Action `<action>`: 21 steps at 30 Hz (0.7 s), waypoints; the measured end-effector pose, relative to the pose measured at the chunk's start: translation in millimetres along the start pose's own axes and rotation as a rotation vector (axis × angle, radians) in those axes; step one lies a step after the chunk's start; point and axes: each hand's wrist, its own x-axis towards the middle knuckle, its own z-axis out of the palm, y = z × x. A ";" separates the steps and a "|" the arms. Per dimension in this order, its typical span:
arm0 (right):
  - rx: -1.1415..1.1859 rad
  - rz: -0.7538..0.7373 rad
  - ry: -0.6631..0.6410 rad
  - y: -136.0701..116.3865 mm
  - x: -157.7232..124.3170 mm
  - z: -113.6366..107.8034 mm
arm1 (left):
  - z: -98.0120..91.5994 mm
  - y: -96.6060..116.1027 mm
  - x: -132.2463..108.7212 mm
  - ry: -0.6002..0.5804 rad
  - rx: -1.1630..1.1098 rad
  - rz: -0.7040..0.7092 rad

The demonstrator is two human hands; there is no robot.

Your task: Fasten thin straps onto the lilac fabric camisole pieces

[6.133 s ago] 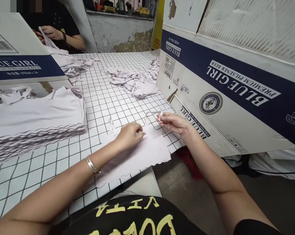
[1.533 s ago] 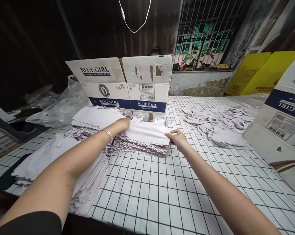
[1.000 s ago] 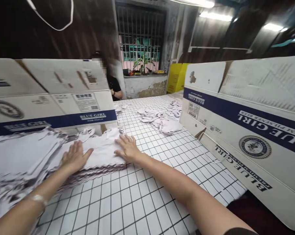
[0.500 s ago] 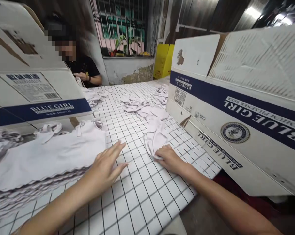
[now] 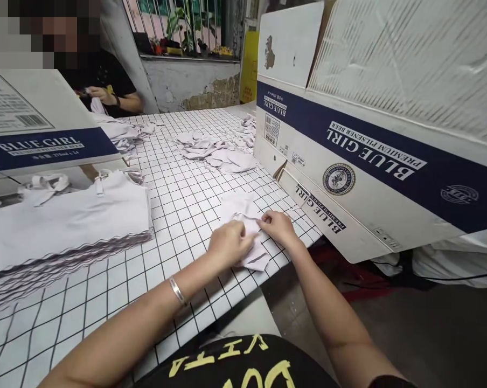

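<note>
Both hands meet on a small white cloth (image 5: 247, 237) at the tabletop (image 5: 179, 215) edge. The left hand (image 5: 227, 245) fingers curl onto it; the right hand (image 5: 278, 226) fingers pinch its strap. It looks light and limp, best held by an edge.
</note>
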 end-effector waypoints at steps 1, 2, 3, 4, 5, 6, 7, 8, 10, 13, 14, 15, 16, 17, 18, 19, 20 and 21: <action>0.066 0.019 -0.032 3.4 4.9 3.3 | 6.1 4.4 -8.3 -0.018 0.029 0.036; 0.154 0.040 -0.046 7.4 7.9 5.1 | 10.9 6.8 -17.0 -0.040 0.053 0.066; 0.248 0.061 -0.044 11.7 9.2 5.4 | 14.0 7.5 -25.5 -0.064 0.066 0.091; 0.339 0.079 -0.029 15.7 9.3 4.2 | 15.3 7.0 -32.6 -0.092 0.058 0.118; 0.426 0.096 -0.011 18.9 8.5 1.8 | 14.9 5.9 -37.4 -0.127 0.020 0.148; 0.520 0.113 -0.003 20.8 7.2 -1.5 | 13.1 4.4 -38.9 -0.161 -0.046 0.177; 0.625 0.133 -0.016 21.1 5.8 -5.2 | 10.2 2.6 -36.5 -0.183 -0.127 0.202; 0.742 0.156 -0.050 20.0 4.5 -9.1 | 6.6 0.6 -29.5 -0.179 -0.202 0.212; 0.972 0.198 -0.156 14.8 2.6 -16.0 | -0.8 -5.3 -2.4 -0.079 -0.271 0.173; 1.145 0.195 -0.294 9.4 2.3 -22.7 | -8.5 -20.5 57.4 0.110 -0.152 -0.045; 1.141 0.182 -0.317 10.4 3.1 -24.2 | -10.0 -26.9 77.2 0.107 -0.107 -0.152; 1.106 0.179 -0.330 13.1 4.4 -25.6 | -11.2 -33.2 94.7 0.080 -0.079 -0.233; 1.037 0.188 -0.319 17.0 6.3 -27.2 | -12.4 -38.9 109.3 0.039 -0.069 -0.293; 0.937 0.203 -0.268 21.5 9.0 -29.4 | -13.8 -43.3 120.8 -0.008 -0.076 -0.319; 0.812 0.212 -0.180 25.3 12.3 -32.3 | -15.7 -45.9 129.2 -0.048 -0.098 -0.316; 0.679 0.200 -0.073 27.5 16.3 -36.1 | -18.4 -46.3 134.9 -0.077 -0.128 -0.294; 0.564 0.154 0.025 26.9 21.0 -40.8 | -22.3 -43.9 138.5 -0.096 -0.157 -0.267; 0.482 0.067 0.093 22.8 26.5 -46.2 | -27.4 -38.9 140.6 -0.110 -0.198 -0.224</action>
